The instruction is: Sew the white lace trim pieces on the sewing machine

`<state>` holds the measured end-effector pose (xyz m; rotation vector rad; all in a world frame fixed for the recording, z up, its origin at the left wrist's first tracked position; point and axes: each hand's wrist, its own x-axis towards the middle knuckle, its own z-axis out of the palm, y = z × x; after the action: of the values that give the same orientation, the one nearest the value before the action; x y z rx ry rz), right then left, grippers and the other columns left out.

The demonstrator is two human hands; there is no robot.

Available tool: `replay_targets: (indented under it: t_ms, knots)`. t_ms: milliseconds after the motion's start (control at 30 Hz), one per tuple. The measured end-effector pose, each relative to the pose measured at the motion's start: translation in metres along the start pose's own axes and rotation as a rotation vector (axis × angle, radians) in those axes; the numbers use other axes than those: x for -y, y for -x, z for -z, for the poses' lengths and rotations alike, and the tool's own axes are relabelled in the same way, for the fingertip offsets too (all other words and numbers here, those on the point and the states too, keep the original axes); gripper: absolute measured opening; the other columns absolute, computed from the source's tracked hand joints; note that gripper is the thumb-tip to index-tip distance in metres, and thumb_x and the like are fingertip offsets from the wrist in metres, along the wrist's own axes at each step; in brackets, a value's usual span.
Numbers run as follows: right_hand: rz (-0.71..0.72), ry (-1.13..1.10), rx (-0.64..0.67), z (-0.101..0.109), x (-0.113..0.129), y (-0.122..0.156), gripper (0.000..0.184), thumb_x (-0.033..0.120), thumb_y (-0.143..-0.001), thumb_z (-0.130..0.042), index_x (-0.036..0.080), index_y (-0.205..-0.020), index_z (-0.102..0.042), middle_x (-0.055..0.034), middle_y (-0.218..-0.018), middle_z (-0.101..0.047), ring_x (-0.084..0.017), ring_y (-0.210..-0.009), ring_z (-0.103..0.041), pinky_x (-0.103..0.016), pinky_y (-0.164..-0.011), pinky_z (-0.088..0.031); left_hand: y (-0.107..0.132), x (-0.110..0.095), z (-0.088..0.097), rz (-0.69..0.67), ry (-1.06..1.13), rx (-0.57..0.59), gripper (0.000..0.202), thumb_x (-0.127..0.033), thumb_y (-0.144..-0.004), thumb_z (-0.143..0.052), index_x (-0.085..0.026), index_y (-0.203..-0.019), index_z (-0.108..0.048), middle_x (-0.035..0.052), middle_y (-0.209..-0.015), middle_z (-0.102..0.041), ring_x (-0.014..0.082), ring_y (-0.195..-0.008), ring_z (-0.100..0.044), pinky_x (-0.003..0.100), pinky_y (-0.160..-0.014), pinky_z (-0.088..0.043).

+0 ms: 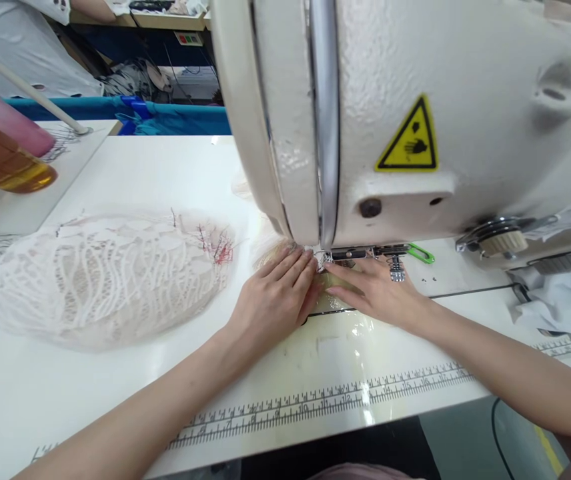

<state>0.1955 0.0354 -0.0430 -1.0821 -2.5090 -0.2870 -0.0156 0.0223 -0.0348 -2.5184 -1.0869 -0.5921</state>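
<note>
At the sewing machine's needle area, a small strip of pale lace fabric (321, 260) shows between my two hands. My left hand (278, 287) lies palm down with its fingers together and curved at the lace, closed on its edge; its thumb is mostly hidden. My right hand (378, 290) is on the other side, thumb and index finger apart and pointing toward the lace. Its other fingers are partly behind the metal attachment (353, 254) beside the presser foot. The sewing machine head (285, 120) hides the needle.
A bundle of white lace (110, 280) with red and dark thread ends lies on the left. Thread cones (10, 157) stand at the far left. A printed ruler (315, 405) runs along the front edge. White cloth (565, 307) is at right; a co-worker's sleeve (15, 47) shows behind.
</note>
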Motion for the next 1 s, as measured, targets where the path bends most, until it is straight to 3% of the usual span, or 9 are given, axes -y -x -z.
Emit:
replay_targets:
  t_ms: [267, 433, 633, 767, 1000]
  knots:
    - [-0.012, 0.035, -0.007, -0.012, 0.0, 0.002, 0.043, 0.051, -0.096, -0.041, 0.028, -0.129, -0.054, -0.0058, -0.101, -0.067, -0.021, -0.085, -0.064, -0.041, -0.09, -0.045, -0.002, -0.001, -0.001, 0.022, -0.014, 0.02, 0.03, -0.026, -0.093, -0.049, -0.005, -0.106, -0.066, 0.0166, -0.112, -0.067, 0.0292, -0.106, -0.064, 0.042, -0.092, -0.054]
    - [-0.021, 0.05, -0.016, -0.008, 0.004, 0.001, 0.041, 0.05, -0.097, -0.038, 0.025, -0.124, -0.058, -0.0057, -0.098, -0.068, -0.022, -0.089, -0.063, -0.038, -0.083, -0.045, -0.002, -0.001, 0.0, 0.019, -0.019, 0.04, 0.032, -0.027, -0.093, -0.05, -0.003, -0.106, -0.066, 0.0178, -0.114, -0.067, 0.0298, -0.106, -0.064, 0.042, -0.093, -0.053]
    - [-0.094, 0.023, -0.081, -0.004, 0.003, 0.001, 0.032, 0.048, -0.096, -0.044, 0.029, -0.115, -0.063, -0.0012, -0.098, -0.07, -0.017, -0.078, -0.062, -0.036, -0.079, -0.042, -0.002, -0.001, -0.001, 0.03, -0.04, 0.023, 0.033, -0.029, -0.093, -0.051, -0.004, -0.109, -0.065, 0.0168, -0.112, -0.068, 0.0288, -0.105, -0.064, 0.041, -0.091, -0.054]
    - [-0.111, -0.01, -0.044, -0.003, -0.003, -0.001, 0.031, 0.045, -0.097, -0.044, 0.027, -0.11, -0.066, 0.0007, -0.093, -0.072, -0.017, -0.077, -0.063, -0.031, -0.065, -0.037, -0.003, -0.002, 0.0, 0.039, -0.048, 0.034, 0.033, -0.03, -0.093, -0.051, -0.005, -0.11, -0.065, 0.016, -0.111, -0.068, 0.0286, -0.106, -0.063, 0.041, -0.092, -0.052]
    - [-0.132, -0.137, -0.027, -0.003, -0.01, -0.002, 0.03, 0.041, -0.097, -0.043, 0.025, -0.101, -0.069, -0.0006, -0.091, -0.072, -0.019, -0.09, -0.063, -0.029, -0.062, -0.034, -0.01, 0.001, 0.007, 0.13, -0.04, 0.137, 0.032, -0.034, -0.095, -0.046, -0.011, -0.104, -0.066, 0.0133, -0.105, -0.068, 0.0285, -0.104, -0.062, 0.041, -0.085, -0.052]
